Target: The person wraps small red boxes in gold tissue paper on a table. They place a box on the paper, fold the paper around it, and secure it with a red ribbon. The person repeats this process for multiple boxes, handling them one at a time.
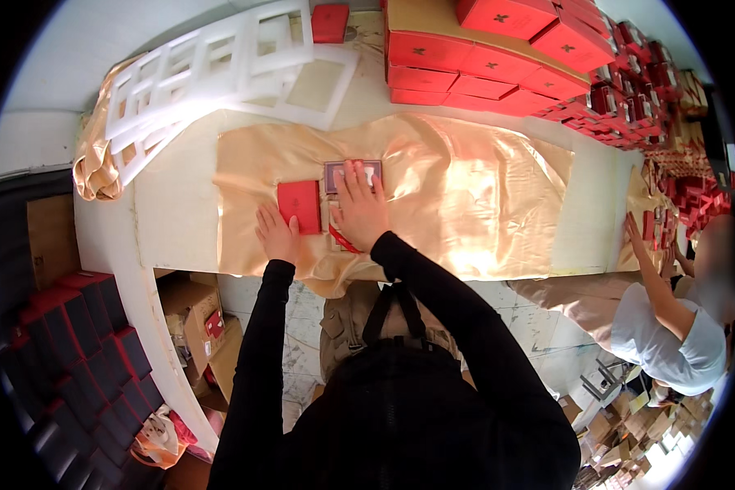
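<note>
A red box or booklet (300, 207) lies on the gold satin cloth (471, 208) in front of me. My left hand (277, 234) rests flat at its left edge, fingers apart, thumb over its lower left part. Just right of it, my right hand (361, 205) lies with spread fingers over a framed purple-bordered piece (331, 177), covering much of it. Below that, partly under my palm, is a light-coloured piece, and a red ribbon (343, 240) runs beside the hand. What lies beneath my right palm is hidden.
White cut-out frames (220, 101) are piled at the back left. Red boxes (432, 52) are stacked at the back right. Dark boxes with red edges (86, 318) stand at the lower left, near an opened cardboard box (202, 318). A co-worker (667, 324) works at the right end.
</note>
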Motion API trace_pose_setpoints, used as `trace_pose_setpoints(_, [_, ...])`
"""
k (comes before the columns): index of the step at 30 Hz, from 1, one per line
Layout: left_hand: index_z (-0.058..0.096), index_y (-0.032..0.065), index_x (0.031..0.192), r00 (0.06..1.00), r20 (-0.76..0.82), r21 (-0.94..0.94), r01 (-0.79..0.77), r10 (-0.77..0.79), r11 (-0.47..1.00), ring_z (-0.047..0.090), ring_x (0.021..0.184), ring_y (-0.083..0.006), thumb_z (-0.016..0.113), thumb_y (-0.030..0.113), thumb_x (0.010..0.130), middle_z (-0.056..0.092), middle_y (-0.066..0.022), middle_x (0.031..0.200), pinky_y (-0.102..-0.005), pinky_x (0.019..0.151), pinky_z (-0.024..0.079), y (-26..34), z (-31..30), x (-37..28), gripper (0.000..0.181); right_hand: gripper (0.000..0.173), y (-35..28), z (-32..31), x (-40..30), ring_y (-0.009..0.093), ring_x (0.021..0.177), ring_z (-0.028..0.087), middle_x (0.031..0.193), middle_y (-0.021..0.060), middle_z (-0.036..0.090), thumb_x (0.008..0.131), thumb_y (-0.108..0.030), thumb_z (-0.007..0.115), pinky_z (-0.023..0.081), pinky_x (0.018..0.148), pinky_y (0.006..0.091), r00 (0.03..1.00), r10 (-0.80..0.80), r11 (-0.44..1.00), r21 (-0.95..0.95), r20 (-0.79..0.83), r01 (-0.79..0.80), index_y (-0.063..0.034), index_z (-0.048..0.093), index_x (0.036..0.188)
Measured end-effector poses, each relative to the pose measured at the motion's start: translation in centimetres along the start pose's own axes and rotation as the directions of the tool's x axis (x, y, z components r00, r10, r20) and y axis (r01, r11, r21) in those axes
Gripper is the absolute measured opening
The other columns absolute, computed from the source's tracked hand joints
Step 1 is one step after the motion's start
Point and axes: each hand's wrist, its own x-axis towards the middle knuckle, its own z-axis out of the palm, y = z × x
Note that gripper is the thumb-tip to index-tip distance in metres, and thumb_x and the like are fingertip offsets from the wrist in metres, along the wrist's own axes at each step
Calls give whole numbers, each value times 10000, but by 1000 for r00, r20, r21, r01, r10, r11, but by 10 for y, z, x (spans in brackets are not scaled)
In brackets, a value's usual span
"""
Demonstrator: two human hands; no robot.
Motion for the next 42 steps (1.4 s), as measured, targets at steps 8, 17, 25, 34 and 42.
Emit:
trace_pose_setpoints(8, [382,233,1368,918,-94,135,-373,386,918,262,1324,-348,467,325,870,271,-137,1454,-549,1041,215,43,-6,31,513,654,-7,46,3,305,1364,202,1462,124,265,850,-428,479,160,1062,537,983,178,975,-139,39,-171,-79,333,1384])
trace_pose_setpoints(17, [375,94,1357,966,-175,157,-162,189,974,364,1258,-370,466,372,892,422,-197,1335,-489,995,320,27,12,34,549,690,-3,32,-8,299,1372,185,1479,136,225,852,-468,457,140,1082,511,983,181,973,-150,24,-175,-58,313,1388])
trace_pose_setpoints(25, [391,-79,1293,961,102,-555,-159,256,817,456,1133,-422,439,313,927,470,-312,1218,-443,967,352,45,36,-4,538,714,82,-38,-184,342,1373,156,1480,184,182,870,-445,458,167,1067,529,689,725,666,-246,-8,-704,-72,215,1428])
trace_pose_setpoints(34, [371,-88,1286,759,342,-891,73,554,449,454,1158,-317,485,213,902,468,-240,1224,-372,995,340,326,113,-32,502,693,217,-117,-255,380,1343,212,1453,255,186,867,-355,513,221,1040,510,355,856,378,-14,-375,-926,-43,224,1414])
trace_pose_setpoints(42, [236,-8,1402,621,443,-892,230,647,389,355,1303,-237,457,163,927,323,-175,1425,-320,1013,352,481,91,-48,551,653,252,-153,-227,379,1340,222,1443,267,194,863,-327,538,231,1038,494,649,680,650,-129,-341,-749,-50,281,1395])
